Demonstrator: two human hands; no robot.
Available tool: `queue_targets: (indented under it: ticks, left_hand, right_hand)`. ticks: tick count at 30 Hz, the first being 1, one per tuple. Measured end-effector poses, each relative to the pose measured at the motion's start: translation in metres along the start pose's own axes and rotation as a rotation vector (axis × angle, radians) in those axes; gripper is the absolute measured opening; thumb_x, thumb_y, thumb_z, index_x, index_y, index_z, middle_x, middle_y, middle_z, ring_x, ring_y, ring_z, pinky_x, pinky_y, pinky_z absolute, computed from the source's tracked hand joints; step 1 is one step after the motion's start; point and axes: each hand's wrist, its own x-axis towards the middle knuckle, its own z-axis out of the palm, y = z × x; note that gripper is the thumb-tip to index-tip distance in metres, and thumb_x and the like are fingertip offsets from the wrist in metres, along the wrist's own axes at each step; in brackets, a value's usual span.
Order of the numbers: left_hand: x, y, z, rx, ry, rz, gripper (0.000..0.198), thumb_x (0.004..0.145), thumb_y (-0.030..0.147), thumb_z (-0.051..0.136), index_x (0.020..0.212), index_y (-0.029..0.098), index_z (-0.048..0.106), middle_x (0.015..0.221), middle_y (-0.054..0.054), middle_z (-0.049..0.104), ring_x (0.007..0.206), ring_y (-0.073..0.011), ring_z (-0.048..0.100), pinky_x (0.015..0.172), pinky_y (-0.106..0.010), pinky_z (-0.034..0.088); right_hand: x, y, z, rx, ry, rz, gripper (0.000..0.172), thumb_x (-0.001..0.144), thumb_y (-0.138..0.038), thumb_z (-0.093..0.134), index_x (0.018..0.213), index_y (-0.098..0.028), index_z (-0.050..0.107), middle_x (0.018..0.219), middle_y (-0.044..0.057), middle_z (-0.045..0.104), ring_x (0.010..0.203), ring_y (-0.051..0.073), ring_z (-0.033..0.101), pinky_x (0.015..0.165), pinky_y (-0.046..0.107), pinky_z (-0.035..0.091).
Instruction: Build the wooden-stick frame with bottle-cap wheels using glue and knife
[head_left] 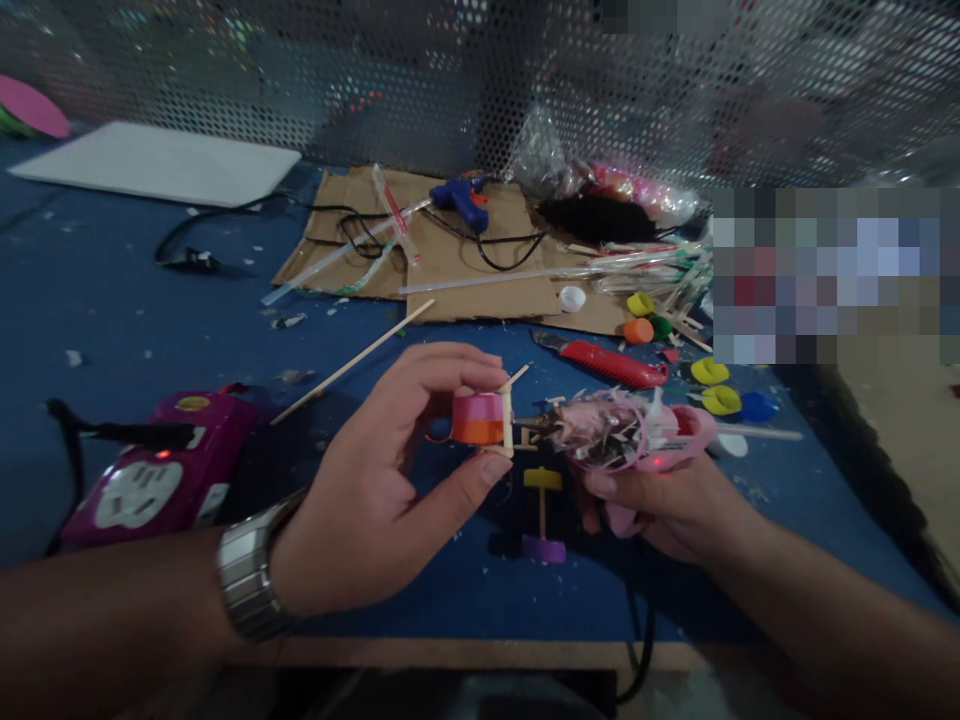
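the view is dim, with a soft shadow below the right hand on the blue table, pale sheen on the watch band, blurry edges and blocky pixelation at right

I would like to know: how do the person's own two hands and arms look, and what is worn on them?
Both are bare hands, without gloves. At the wrist of the left hand is a silver-coloured band of wide, shiny links; no dial shows. The right hand has nothing visible at its wrist. No sleeve shows on either arm.

Blue glue gun atop brown cardboard.
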Motion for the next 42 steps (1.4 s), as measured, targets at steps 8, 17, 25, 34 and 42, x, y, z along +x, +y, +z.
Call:
queue_targets:
  ticks: [8, 17, 25, 34, 42]
  left_hand:
    - [-0.0011, -0.0014, 0.0006, -0.023, -0.015, -0.01, 0.04, 0.097, 0.02, 0.077, 0.134, 0.031, 0.065, 0.144, -0.011, 0.065, 0.139, -0.0321, 0.063, 0.119, -0.054, 0.059]
    - [-0.0003, -0.0007, 0.0007, -0.032, -0.016, -0.011, 0.039, 0.098, 0.019, 0.076, 0.134, 0.031, 0.066, 0.144, -0.011, 0.065, 0.14, -0.0323, 0.062, 0.12, -0.055, 0.058]
    - [-0.0004, -0.0014, -0.0005, -0.015, -0.029, 0.012, 0.045, 0.095, 0.017, 0.078, 0.136, 0.033, 0.066, 0.145, -0.009, 0.066, 0.14, -0.0312, 0.062, 0.119, -0.052, 0.058]
    - [-0.0007, -0.0002, -0.0006, -0.04, -0.038, 0.008, 0.042, 0.096, 0.016, 0.076, 0.135, 0.03, 0.067, 0.144, -0.011, 0.066, 0.14, -0.0308, 0.062, 0.116, -0.05, 0.059]
    - [-0.0008, -0.0002, -0.0004, -0.022, -0.031, -0.003, 0.043, 0.095, 0.017, 0.079, 0.134, 0.031, 0.067, 0.144, -0.01, 0.067, 0.139, -0.0307, 0.063, 0.116, -0.049, 0.059]
  right_hand:
    - [0.0003, 0.0008, -0.001, -0.043, 0.017, 0.001, 0.043, 0.067, -0.061, 0.099, 0.077, -0.023, 0.081, 0.044, -0.002, 0.06, 0.043, 0.018, 0.063, 0.038, 0.025, 0.048]
    - [0.0001, 0.0, -0.0001, 0.002, 0.005, -0.005, 0.041, 0.067, -0.058, 0.1, 0.076, -0.025, 0.079, 0.044, -0.004, 0.059, 0.046, 0.019, 0.067, 0.039, 0.024, 0.049]
    - [-0.0001, 0.0017, -0.0015, -0.01, 0.019, 0.035, 0.045, 0.064, -0.063, 0.1, 0.073, -0.024, 0.078, 0.044, -0.003, 0.059, 0.044, 0.017, 0.064, 0.038, 0.022, 0.045]
    - [0.0001, -0.0006, -0.0012, -0.014, 0.01, 0.02, 0.042, 0.067, -0.06, 0.1, 0.073, -0.024, 0.079, 0.045, -0.002, 0.06, 0.047, 0.018, 0.067, 0.04, 0.021, 0.046]
    - [-0.0002, -0.0008, -0.0012, -0.024, -0.011, 0.008, 0.042, 0.069, -0.06, 0.099, 0.078, -0.023, 0.081, 0.048, -0.001, 0.062, 0.049, 0.018, 0.069, 0.039, 0.02, 0.045]
